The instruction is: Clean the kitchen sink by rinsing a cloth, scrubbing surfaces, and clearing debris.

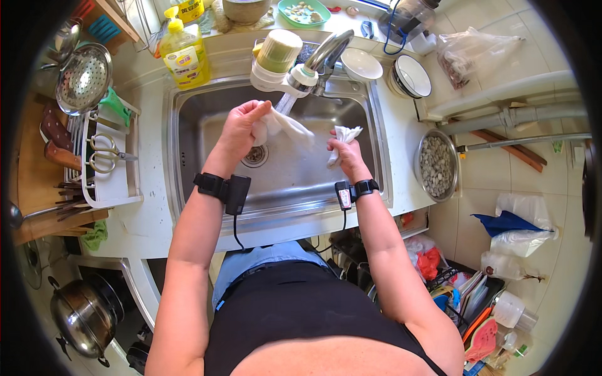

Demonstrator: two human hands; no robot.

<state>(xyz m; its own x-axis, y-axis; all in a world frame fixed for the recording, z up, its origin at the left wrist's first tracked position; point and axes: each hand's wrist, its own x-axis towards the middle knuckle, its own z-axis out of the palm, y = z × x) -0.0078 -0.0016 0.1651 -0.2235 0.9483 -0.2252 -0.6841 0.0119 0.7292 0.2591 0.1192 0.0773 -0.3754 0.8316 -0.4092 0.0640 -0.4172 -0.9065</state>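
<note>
Over the stainless steel sink (301, 183), my left hand (242, 129) pinches a white cloth (294, 129) just below the running faucet (331, 49). Water streams down from the white filter attachment (277, 80) fitted to the spout, right beside that cloth. Farther right, my right hand (348, 152) grips a bunched white cloth (347, 135), whose ends stick out above and below the fingers. A gap shows between the two pieces; whether they are separate cloths I cannot tell. The drain (255, 156) lies under my left hand.
A yellow pump bottle (185, 58) stands behind the sink's left corner. White bowls (361, 65) sit behind it on the right, near a metal basin of pebble-like pieces (435, 164). Scissors (106, 152) and knives (63, 157) hang in a rack at left.
</note>
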